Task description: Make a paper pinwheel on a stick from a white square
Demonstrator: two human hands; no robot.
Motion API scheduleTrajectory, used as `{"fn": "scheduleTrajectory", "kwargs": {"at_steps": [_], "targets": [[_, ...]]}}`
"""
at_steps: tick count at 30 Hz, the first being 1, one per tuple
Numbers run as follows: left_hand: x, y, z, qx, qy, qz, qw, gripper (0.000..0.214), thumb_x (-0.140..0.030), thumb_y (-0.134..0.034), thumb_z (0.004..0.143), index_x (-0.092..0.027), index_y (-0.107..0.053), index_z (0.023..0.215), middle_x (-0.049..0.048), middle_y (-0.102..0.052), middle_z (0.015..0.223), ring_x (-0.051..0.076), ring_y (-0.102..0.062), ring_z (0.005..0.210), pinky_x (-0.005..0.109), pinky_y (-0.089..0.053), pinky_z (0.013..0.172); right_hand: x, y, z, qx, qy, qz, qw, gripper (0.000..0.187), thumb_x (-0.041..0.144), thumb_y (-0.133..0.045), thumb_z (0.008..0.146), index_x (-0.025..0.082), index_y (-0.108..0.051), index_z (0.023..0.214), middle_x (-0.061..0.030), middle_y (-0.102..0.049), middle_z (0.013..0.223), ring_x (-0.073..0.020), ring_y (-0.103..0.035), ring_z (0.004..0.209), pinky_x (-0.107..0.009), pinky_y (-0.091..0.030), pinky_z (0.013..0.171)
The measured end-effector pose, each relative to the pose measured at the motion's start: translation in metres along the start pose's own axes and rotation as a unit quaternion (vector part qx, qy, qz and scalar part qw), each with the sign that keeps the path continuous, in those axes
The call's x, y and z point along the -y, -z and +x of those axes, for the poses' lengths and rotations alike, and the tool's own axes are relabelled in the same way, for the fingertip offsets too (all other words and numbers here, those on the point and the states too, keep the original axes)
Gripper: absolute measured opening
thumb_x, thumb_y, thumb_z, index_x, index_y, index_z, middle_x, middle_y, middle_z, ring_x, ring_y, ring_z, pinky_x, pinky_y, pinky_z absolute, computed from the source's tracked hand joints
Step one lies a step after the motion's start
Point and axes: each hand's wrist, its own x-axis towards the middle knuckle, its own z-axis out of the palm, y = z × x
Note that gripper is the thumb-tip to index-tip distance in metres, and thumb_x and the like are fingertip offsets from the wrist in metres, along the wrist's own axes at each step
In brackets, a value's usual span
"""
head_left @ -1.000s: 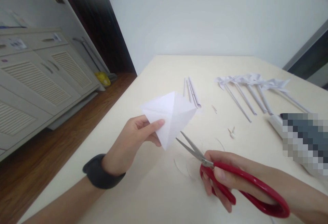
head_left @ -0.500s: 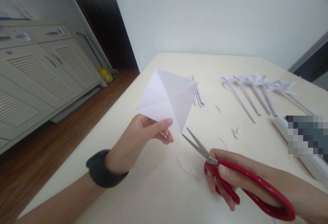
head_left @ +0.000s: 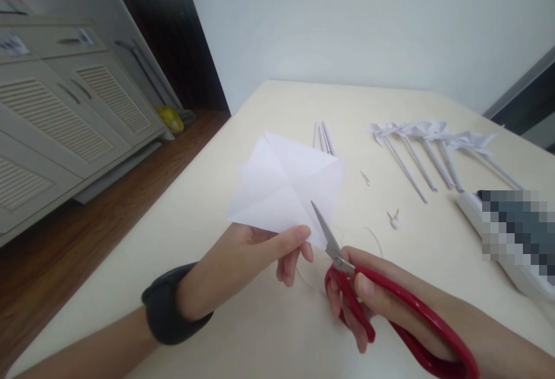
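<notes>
A square sheet of white paper (head_left: 277, 176) with diagonal creases is pinched at its near edge by my left hand (head_left: 269, 251), thumb on top. A dark band circles the left wrist. My right hand (head_left: 359, 292) is closed around red-handled scissors (head_left: 338, 263). One blade lies over the paper's near right corner, pointing along a crease; the other blade is hidden beneath the sheet. Under the scissors, thin loops of wire or thread (head_left: 377, 240) rest on the table.
Several paper pinwheels on rolled sticks (head_left: 427, 133) lie at the back right. Rolled paper tubes (head_left: 325, 137) are behind the sheet. Small thin pins or sticks (head_left: 365, 178) and white-tipped bits (head_left: 393, 220) lie to its right. A partly pixelated white device (head_left: 498, 251) sits at the right edge.
The scissors have moved left and up so their blades now straddle the paper's corner. The paper has tilted flatter and come lower, nearer the scissors.
</notes>
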Motion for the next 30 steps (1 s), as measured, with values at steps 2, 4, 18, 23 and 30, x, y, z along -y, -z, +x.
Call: {"fn": "scheduleTrajectory", "kwargs": {"at_steps": [2, 4, 18, 23, 30], "targets": [[0.001, 0.0, 0.0, -0.005, -0.003, 0.005, 1.0, 0.031, -0.034, -0.051, 0.083, -0.016, -0.064, 0.061, -0.0035, -0.057, 0.046, 0.01, -0.054, 0.048, 0.021, -0.044, 0.057, 0.006, 0.0, -0.001, -0.01, -0.033, 0.002, 0.999, 0.04, 0.052, -0.033, 0.088, 0.016, -0.049, 0.092, -0.0029, -0.054, 0.074, -0.0142, -0.05, 0.067, -0.033, -0.041, 0.072], [0.001, 0.001, 0.0, -0.018, -0.011, 0.005, 1.0, 0.03, -0.034, -0.051, 0.083, -0.017, -0.064, 0.063, -0.0046, -0.056, 0.045, 0.009, -0.053, 0.047, 0.02, -0.045, 0.059, 0.012, 0.0, -0.001, -0.006, -0.049, 0.007, 0.999, 0.042, 0.054, -0.034, 0.087, 0.015, -0.049, 0.092, -0.0012, -0.052, 0.069, -0.0133, -0.048, 0.063, -0.032, -0.04, 0.07], [0.003, 0.001, 0.0, 0.004, -0.021, 0.006, 1.0, 0.028, -0.033, -0.049, 0.085, -0.018, -0.062, 0.065, -0.006, -0.055, 0.045, 0.007, -0.053, 0.045, 0.016, -0.043, 0.052, 0.012, -0.004, -0.003, -0.003, -0.038, 0.021, 0.999, 0.042, 0.056, -0.034, 0.086, 0.016, -0.047, 0.088, 0.0006, -0.05, 0.065, -0.0122, -0.045, 0.061, -0.03, -0.036, 0.065], [0.003, 0.001, -0.001, 0.006, -0.02, 0.017, 1.0, 0.029, -0.032, -0.048, 0.086, -0.018, -0.062, 0.065, -0.0061, -0.055, 0.045, 0.007, -0.053, 0.047, 0.016, -0.043, 0.053, 0.013, -0.003, -0.003, -0.012, -0.053, 0.016, 0.998, 0.039, 0.054, -0.034, 0.087, 0.017, -0.046, 0.088, 0.0019, -0.05, 0.064, -0.0103, -0.042, 0.056, -0.031, -0.037, 0.069], [0.002, 0.001, -0.001, 0.013, -0.012, 0.009, 1.0, 0.032, -0.032, -0.047, 0.087, -0.016, -0.062, 0.064, -0.006, -0.055, 0.046, 0.006, -0.053, 0.048, 0.016, -0.042, 0.053, 0.006, -0.006, -0.003, -0.018, -0.035, 0.017, 0.999, 0.035, 0.052, -0.035, 0.087, 0.018, -0.043, 0.082, 0.0027, -0.049, 0.063, -0.0087, -0.039, 0.05, -0.027, -0.035, 0.06]]}}
